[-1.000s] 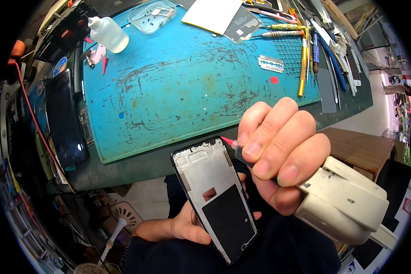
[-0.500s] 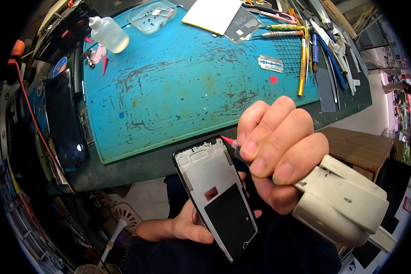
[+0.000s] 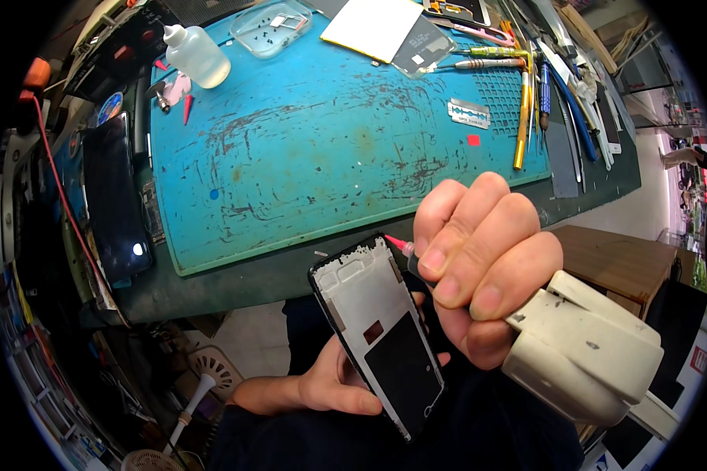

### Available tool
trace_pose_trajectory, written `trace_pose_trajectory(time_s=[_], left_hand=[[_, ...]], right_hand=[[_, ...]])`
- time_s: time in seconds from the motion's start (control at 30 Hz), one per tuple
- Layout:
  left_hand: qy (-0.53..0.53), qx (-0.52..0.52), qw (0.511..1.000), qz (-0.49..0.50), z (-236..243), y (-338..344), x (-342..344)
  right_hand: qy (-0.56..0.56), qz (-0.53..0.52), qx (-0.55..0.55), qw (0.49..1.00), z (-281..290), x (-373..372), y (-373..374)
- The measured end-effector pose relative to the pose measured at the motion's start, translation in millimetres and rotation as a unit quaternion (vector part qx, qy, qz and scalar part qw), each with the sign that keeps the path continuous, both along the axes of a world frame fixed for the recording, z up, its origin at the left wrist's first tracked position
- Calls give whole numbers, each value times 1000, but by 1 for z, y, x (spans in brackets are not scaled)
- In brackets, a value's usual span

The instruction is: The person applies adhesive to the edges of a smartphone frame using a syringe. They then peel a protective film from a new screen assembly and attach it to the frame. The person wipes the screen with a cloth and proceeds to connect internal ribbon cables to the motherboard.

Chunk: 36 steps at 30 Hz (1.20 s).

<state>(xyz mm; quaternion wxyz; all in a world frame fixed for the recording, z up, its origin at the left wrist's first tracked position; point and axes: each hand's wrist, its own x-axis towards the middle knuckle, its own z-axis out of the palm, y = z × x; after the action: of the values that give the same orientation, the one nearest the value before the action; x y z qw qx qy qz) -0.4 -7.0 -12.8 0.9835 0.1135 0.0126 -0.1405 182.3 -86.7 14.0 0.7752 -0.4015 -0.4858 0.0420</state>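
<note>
My left hand (image 3: 342,385) grips a phone frame (image 3: 385,314) from below and the left, thumb along its edge and other fingertips showing at the right edge. The frame is tilted, with a silver plate, a black panel, a small cut-out and ragged whitish residue at its top end. Above it, my right hand (image 3: 483,263) is curled round a glue dispenser (image 3: 408,248) with a pink tapered nozzle. The nozzle's tip is at the frame's top right corner; whether it touches I cannot tell. A beige plastic housing (image 3: 585,345) extends behind my right fist; its link to the dispenser is hidden.
Ahead lies a scratched blue mat (image 3: 291,173) on the bench. A squeeze bottle (image 3: 200,59), a clear tray (image 3: 271,30) and a dark phone (image 3: 114,196) stand left. Tools (image 3: 521,118) and a razor blade (image 3: 469,114) lie right; a wooden cabinet (image 3: 617,259) stands beyond.
The phone frame and my left hand have shifted slightly right and up. The pink nozzle stays at the frame's top right corner. The whole view has shifted a little.
</note>
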Motion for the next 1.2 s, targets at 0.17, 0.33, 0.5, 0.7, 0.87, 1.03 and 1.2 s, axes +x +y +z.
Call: trace_pose_trajectory(time_s=[0.17,0.33,0.5,0.7,0.87,1.03,1.2], left_hand=[[0,14,1000,7,1,-1,0],[6,52,999,3,5,1,2],[21,80,996,19,7,-1,3],[2,87,996,10,5,0,3],[10,88,996,30,5,-3,3],[4,83,996,35,4,-4,3],[-2,79,997,23,3,-2,3]], right_hand=[[4,11,-5,1000,1,2,-2],[16,14,-18,1000,2,0,-4],[25,13,-14,1000,1,-1,-4],[30,13,-19,999,4,0,-6],[37,5,-14,999,2,-2,-4],[39,5,-12,999,2,-2,-4],[37,8,-14,999,3,-2,-5]])
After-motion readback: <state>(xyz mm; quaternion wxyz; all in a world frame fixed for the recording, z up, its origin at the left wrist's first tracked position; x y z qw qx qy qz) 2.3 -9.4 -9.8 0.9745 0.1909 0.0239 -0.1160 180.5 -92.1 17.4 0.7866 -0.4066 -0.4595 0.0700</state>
